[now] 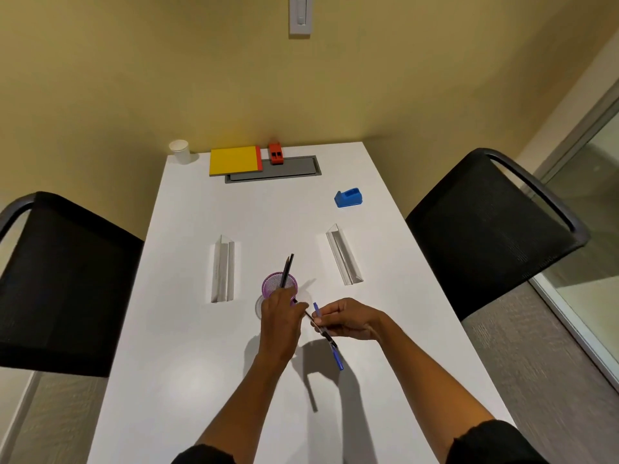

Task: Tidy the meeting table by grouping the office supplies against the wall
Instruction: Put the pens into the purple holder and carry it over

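My left hand (279, 313) is closed on two dark pens (287, 270), which stand in the purple mesh cup (279, 283) just beyond my knuckles. Their long axis runs nearly upright, tips leaning slightly right and away from me, toward the wall. My hand covers their lower ends and the cup's near rim.

My right hand (345, 319) is pinched shut on a blue pen (336, 354) and a second, dark pen (324, 333). Both run diagonally: one end points up-left toward my left hand, the other down-right toward me. A short blue tip shows above my fingers; the middle of the blue pen is hidden in my grip. Whether the dark pen touches my left fingers I cannot tell.

Left of my left hand lies a clear angled strip (222, 267), lengthwise away from me; another strip (345, 254) lies beyond my right hand, tilted left. Further out to the right sits a blue tape holder (348, 197). At the far edge of the white worktop (187, 329), by the wall, are a yellow pad (234, 160) with a red edge, a red stapler (276, 153) and a white paper cup (180, 151). No writing is legible anywhere.
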Tool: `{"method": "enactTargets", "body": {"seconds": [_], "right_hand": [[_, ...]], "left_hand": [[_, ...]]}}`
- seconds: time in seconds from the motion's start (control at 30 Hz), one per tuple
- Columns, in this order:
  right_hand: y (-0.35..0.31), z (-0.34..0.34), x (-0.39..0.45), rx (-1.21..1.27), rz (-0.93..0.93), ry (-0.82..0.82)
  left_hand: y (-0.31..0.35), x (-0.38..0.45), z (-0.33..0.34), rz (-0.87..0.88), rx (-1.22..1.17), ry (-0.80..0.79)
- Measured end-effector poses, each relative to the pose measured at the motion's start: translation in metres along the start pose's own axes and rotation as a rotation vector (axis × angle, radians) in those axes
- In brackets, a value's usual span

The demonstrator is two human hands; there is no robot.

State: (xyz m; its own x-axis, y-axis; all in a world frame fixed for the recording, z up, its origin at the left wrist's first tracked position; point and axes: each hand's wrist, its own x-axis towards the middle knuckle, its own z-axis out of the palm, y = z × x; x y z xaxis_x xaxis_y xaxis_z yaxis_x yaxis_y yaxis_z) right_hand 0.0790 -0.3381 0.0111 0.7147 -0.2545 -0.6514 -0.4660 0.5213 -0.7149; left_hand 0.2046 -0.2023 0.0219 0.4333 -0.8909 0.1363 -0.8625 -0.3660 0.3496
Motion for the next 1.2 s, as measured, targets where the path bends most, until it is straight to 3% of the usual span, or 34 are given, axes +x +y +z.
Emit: {"method": "enactTargets", "body": {"seconds": [0.13,0.33,0.57,0.8,0.97,1.07,1.2], "right_hand": [[-0.002,0.004,0.002,0.057,-0.036,0.035],[-0.004,0.001,0.005,0.176,-0.146,0.268],[-0.006,0.009,0.01,0.177,-0.222,0.232],[-0.014,0.024,0.02,0.205,-0.162,0.197],[-0.021,0.029,0.025,0.361,-0.048,0.131],[-0.019,0.032,0.031,0.312,-0.054,0.138],[-0.016,0.037,0.044,0.069,-0.128,0.31]], "left_hand": [[-0.006,-0.004,-0.008,0.069,-0.019,0.066],[-0.03,-0.013,-0.003,-0.191,-0.084,-0.011],[-0.051,-0.018,0.001,-0.403,-0.541,-0.068],[-0.049,-0.012,-0.002,-0.587,-0.929,-0.046],[-0.051,-0.004,-0.005,-0.641,-0.988,-0.027],[-0.056,0.0,-0.004,-0.674,-0.953,0.013],[-0.061,0.007,0.0,-0.702,-0.927,0.066]]}}
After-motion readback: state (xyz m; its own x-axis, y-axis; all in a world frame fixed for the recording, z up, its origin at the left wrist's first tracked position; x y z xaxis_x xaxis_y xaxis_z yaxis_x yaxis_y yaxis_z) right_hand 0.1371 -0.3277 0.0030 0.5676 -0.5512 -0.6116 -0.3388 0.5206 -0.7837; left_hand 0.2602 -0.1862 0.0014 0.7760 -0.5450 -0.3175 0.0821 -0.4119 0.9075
